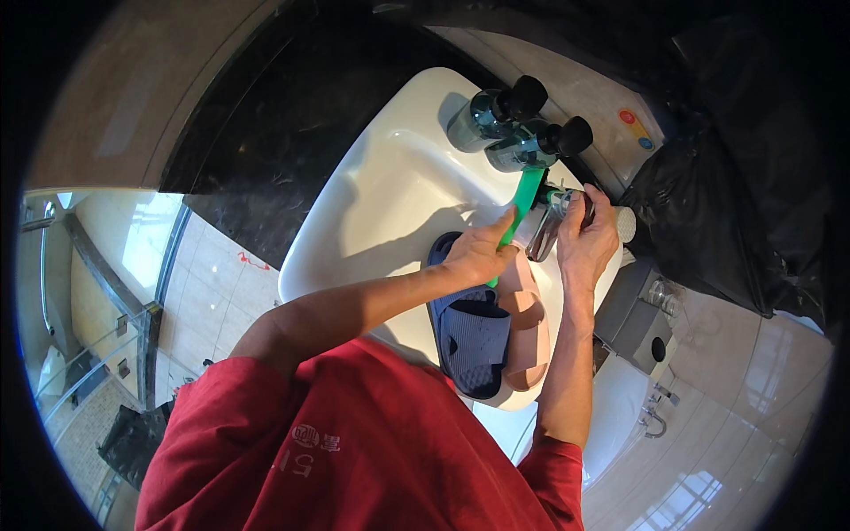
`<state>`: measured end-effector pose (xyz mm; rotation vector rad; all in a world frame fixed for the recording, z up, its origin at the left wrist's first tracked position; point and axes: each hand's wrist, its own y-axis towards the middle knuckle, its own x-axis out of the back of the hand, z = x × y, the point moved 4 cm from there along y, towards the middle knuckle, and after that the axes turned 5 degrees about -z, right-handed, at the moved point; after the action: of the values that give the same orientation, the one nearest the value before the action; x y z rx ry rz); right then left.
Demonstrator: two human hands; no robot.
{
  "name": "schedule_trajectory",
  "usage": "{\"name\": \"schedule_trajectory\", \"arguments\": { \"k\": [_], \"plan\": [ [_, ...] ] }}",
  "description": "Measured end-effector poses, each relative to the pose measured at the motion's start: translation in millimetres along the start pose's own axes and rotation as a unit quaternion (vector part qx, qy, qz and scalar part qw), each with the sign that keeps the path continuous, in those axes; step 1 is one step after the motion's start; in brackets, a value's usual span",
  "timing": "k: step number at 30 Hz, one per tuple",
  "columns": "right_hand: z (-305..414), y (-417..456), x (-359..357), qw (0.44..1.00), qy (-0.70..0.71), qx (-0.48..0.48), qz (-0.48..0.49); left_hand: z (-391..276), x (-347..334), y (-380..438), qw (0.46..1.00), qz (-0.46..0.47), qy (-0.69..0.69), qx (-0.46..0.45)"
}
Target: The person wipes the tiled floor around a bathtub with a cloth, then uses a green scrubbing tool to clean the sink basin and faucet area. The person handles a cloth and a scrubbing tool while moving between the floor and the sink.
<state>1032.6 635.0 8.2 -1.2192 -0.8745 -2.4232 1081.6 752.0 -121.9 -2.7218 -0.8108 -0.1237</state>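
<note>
My left hand (479, 252) is closed around a green strip-like handle (526, 199) over the white washbasin (372, 166). The handle's far end reaches toward the basin's faucet area, where the detail is too small to tell. My right hand (588, 229) grips a clear glass item (550, 229) with a reddish-brown tint, perhaps a bottle or a cup. Below my hands, a dark blue slide sandal (471, 338) and a pink slide sandal (524, 318) lie side by side on the basin's near edge. Two blue-green bottles with black tops, one bottle (475, 123) and another bottle (524, 145), stand at the far rim.
A black stone counter (265, 133) borders the basin. Black plastic sheeting (704, 219) hangs at the right. Beside the basin sits a grey box with a round hole (634, 325), and beyond it a white bathtub (617, 411) with a chrome faucet (656, 421).
</note>
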Motion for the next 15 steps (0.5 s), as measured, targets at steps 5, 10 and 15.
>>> {"name": "schedule_trajectory", "arguments": {
  "k": [5,10,15],
  "plan": [
    [-1,0,0,1.0,-0.015,0.019,-0.016,3,6,-12,0.999,0.02,-0.029,-0.004],
    [-2,0,-1,1.0,-0.009,0.01,-0.009,-1,0,-5,1.0,0.015,-0.004,0.004],
    [-3,0,-2,1.0,-0.002,-0.03,0.003,5,2,-3,0.998,0.018,-0.056,0.001]
  ]
}}
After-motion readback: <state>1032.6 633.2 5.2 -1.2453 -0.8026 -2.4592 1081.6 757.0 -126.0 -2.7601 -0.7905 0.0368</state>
